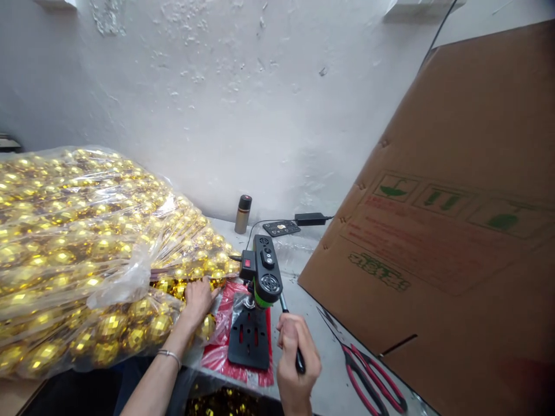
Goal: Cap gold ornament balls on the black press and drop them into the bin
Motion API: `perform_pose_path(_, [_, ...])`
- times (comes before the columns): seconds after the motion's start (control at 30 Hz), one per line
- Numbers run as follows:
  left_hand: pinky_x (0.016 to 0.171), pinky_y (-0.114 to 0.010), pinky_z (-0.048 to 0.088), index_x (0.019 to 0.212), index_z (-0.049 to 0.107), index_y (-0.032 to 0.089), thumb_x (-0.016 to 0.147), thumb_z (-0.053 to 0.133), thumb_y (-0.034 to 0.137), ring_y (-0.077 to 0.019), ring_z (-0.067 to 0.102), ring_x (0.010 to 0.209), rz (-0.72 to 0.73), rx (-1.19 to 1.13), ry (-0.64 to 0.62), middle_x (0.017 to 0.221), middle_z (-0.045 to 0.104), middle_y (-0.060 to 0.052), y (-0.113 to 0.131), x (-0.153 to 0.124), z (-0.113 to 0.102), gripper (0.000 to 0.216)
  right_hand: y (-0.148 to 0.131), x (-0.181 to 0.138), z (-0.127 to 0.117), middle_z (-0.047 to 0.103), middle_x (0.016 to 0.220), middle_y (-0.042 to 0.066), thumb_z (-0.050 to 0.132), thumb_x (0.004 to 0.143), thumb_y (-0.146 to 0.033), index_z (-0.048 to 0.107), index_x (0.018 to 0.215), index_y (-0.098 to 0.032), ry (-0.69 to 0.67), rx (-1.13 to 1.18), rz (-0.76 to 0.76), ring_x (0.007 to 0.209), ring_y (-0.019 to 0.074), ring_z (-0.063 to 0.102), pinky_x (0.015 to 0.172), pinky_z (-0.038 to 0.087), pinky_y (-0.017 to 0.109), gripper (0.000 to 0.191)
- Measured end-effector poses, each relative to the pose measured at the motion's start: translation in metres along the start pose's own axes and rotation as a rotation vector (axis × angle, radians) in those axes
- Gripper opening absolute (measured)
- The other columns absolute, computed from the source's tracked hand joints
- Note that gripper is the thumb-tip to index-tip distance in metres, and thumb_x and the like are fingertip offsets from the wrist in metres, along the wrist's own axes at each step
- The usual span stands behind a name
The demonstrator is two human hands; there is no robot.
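Note:
My right hand (298,358) is wrapped round the black handle (300,361) of the lever on a small bench drill press (266,266). The press has a black head with round vents, a green ring beneath it and a slotted black base (249,346). To its left, my left hand (200,297) reaches in among shiny gold faceted balls (162,284) at the mouth of a large clear plastic bag (125,283). Its fingertips are hidden among the balls, so I cannot tell whether it grips one. A single gold ball (208,327) sits beside that wrist.
Red plastic sheeting (219,352) lies under the press. Red-handled scissors (368,375) rest at the right, beside a big cardboard box (442,231). Behind the press are a bottle (243,215), a phone (281,228) and a black power adapter (310,219). More gold balls (225,403) show below the table edge.

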State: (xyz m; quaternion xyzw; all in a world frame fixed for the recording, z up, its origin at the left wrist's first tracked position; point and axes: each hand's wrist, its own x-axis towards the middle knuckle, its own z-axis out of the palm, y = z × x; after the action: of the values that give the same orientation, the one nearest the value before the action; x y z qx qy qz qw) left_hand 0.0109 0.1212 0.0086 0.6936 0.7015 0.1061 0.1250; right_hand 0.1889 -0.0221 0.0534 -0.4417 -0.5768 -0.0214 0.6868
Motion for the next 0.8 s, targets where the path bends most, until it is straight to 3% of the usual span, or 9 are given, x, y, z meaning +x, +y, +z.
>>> perform_pose_path(0.1, [0.095, -0.044, 0.054, 0.115, 0.069, 0.009, 0.092, 0.067, 0.039, -0.0388, 0.074, 0.111, 0.047, -0.097, -0.047, 0.112, 0.078, -0.025, 0.002, 0.001, 0.007, 0.038, -0.006, 0.006, 0.0, 0.051, 0.072, -0.003, 0.044, 0.104, -0.011, 0.051, 0.079, -0.022, -0.016, -0.009, 0.037, 0.061, 0.0101, 0.049, 0.057, 0.041, 0.021, 0.028])
perform_pose_path(0.17, [0.095, -0.038, 0.054, 0.12, 0.067, 0.015, 0.095, 0.059, 0.046, -0.032, 0.074, 0.113, 0.103, -0.183, -0.065, 0.119, 0.078, -0.019, 0.002, -0.004, 0.011, 0.041, -0.012, 0.014, 0.0, 0.05, 0.07, -0.003, 0.045, 0.104, -0.013, 0.05, 0.078, -0.022, -0.01, -0.016, 0.07, 0.059, 0.0098, 0.048, 0.055, 0.04, 0.021, 0.029])
perform_pose_path(0.27, [0.096, -0.036, 0.056, 0.126, 0.063, 0.016, 0.093, 0.053, 0.056, -0.0275, 0.074, 0.112, 0.138, -0.596, -0.103, 0.122, 0.077, -0.014, 0.003, -0.019, 0.027, 0.053, -0.021, 0.029, 0.002, 0.047, 0.066, -0.005, 0.045, 0.105, -0.015, 0.048, 0.074, -0.023, 0.006, -0.039, 0.084, 0.056, 0.0091, 0.045, 0.052, 0.037, 0.02, 0.032])
perform_pose_path(0.33, [0.097, -0.039, 0.056, 0.127, 0.062, 0.014, 0.085, 0.059, 0.064, -0.0301, 0.074, 0.111, 0.086, -0.946, -0.129, 0.122, 0.077, -0.016, 0.005, -0.032, 0.044, 0.065, -0.025, 0.037, 0.003, 0.046, 0.064, -0.006, 0.046, 0.105, -0.015, 0.046, 0.072, -0.023, 0.008, -0.061, 0.072, 0.054, 0.0087, 0.045, 0.052, 0.037, 0.02, 0.034])
perform_pose_path(0.4, [0.102, -0.043, 0.055, 0.129, 0.061, 0.013, 0.08, 0.063, 0.068, -0.0326, 0.072, 0.116, 0.038, -1.114, -0.126, 0.124, 0.076, -0.017, 0.009, -0.046, 0.062, 0.073, -0.026, 0.042, 0.004, 0.047, 0.063, -0.006, 0.045, 0.105, -0.015, 0.046, 0.071, -0.023, 0.009, -0.078, 0.061, 0.055, 0.0086, 0.045, 0.052, 0.038, 0.019, 0.035])
perform_pose_path(0.57, [0.115, -0.05, 0.047, 0.139, 0.058, 0.022, 0.087, 0.064, 0.06, -0.0336, 0.064, 0.131, 0.141, -1.024, -0.042, 0.138, 0.07, -0.013, 0.017, -0.073, 0.089, 0.064, -0.024, 0.039, 0.002, 0.049, 0.064, -0.005, 0.045, 0.106, -0.017, 0.046, 0.072, -0.023, -0.004, -0.083, 0.062, 0.055, 0.0092, 0.046, 0.052, 0.039, 0.02, 0.034])
perform_pose_path(0.8, [0.115, -0.057, 0.048, 0.138, 0.057, 0.02, 0.089, 0.068, 0.041, -0.0348, 0.063, 0.133, 0.425, -0.9, -0.017, 0.142, 0.067, -0.018, 0.015, -0.077, 0.103, 0.055, -0.022, 0.03, -0.001, 0.049, 0.065, -0.004, 0.044, 0.106, -0.016, 0.047, 0.074, -0.023, -0.015, -0.073, 0.076, 0.056, 0.0099, 0.046, 0.052, 0.038, 0.021, 0.033])
